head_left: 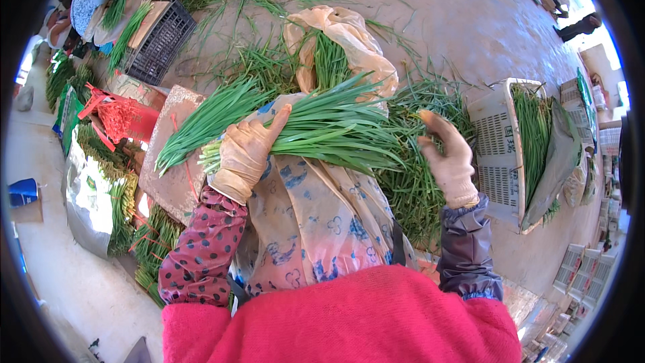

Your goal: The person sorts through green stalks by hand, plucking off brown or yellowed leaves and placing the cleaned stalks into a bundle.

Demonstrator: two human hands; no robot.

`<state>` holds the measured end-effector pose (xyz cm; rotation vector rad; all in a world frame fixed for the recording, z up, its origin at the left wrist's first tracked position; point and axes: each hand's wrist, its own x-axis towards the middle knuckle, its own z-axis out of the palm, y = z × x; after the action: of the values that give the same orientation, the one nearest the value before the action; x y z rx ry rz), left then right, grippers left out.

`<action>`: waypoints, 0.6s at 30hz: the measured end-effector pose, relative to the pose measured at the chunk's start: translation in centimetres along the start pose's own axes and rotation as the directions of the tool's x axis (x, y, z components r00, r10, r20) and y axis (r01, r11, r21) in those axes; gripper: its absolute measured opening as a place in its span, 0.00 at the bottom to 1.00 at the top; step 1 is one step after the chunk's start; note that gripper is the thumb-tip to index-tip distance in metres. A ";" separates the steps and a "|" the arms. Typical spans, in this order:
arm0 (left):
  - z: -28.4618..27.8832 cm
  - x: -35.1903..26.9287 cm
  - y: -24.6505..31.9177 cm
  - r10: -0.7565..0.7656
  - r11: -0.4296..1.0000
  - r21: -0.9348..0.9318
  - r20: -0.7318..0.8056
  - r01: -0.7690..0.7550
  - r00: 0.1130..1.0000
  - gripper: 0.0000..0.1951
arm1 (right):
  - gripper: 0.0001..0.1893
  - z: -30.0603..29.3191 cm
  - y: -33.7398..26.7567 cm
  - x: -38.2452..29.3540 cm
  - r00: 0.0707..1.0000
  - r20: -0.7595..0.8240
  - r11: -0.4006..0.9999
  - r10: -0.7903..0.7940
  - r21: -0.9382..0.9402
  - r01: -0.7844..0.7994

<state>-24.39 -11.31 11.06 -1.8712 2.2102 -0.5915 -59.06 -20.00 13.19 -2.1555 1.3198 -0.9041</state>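
My left hand [247, 156], in a pale work glove, is closed around the stem end of a bunch of green garlic chives [332, 133]. The leaves fan out to the right across my lap, over a stained apron [312, 212]. Beside the glove, more loose chives [216, 118] lie across a worn board [169, 161] with a red tie on it. My right hand [448, 156], gloved too, is raised to the right of the leaf tips with thumb and fingers apart. Nothing shows in it. Below it spreads a heap of leaf trimmings [423, 201].
A plastic bag of chives [347, 35] stands ahead. At the right is a white crate [496, 146] holding chives. Red ties [118, 116] and tied bundles [153, 247] lie on my left. Beyond a black crate [158, 43] sits another person [93, 2]. Litter covers parts of the floor.
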 end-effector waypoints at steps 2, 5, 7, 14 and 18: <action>-0.3 -0.2 0.1 -0.045 0.995 -0.092 0.030 0.048 0.999 0.43 | 0.34 0.7 -5.0 2.2 0.960 0.205 0.976 -0.192 -0.064 0.209; -1.9 0.4 0.1 -0.029 0.991 -0.133 0.033 0.033 0.999 0.42 | 0.51 4.4 -9.4 3.3 0.831 0.549 0.890 -0.084 -0.334 0.310; -2.7 0.4 -0.2 -0.027 0.994 -0.102 0.030 0.030 0.999 0.42 | 0.57 6.6 -11.3 3.7 0.845 0.530 0.837 -0.072 -0.428 0.340; -4.8 -0.5 -2.4 -0.043 0.904 -0.427 -0.097 -0.003 0.994 0.37 | 0.54 10.7 -12.2 6.2 0.760 0.578 0.834 -0.298 -0.230 0.501; -3.9 -1.2 -2.8 -0.064 0.898 -0.440 -0.081 0.022 0.995 0.39 | 0.40 12.6 -11.3 7.1 0.733 0.540 0.867 -0.414 -0.011 0.498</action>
<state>-23.18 -9.75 15.58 -2.1405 2.5348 -0.1942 -40.82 -20.91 14.25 -2.6562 0.6053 -0.3115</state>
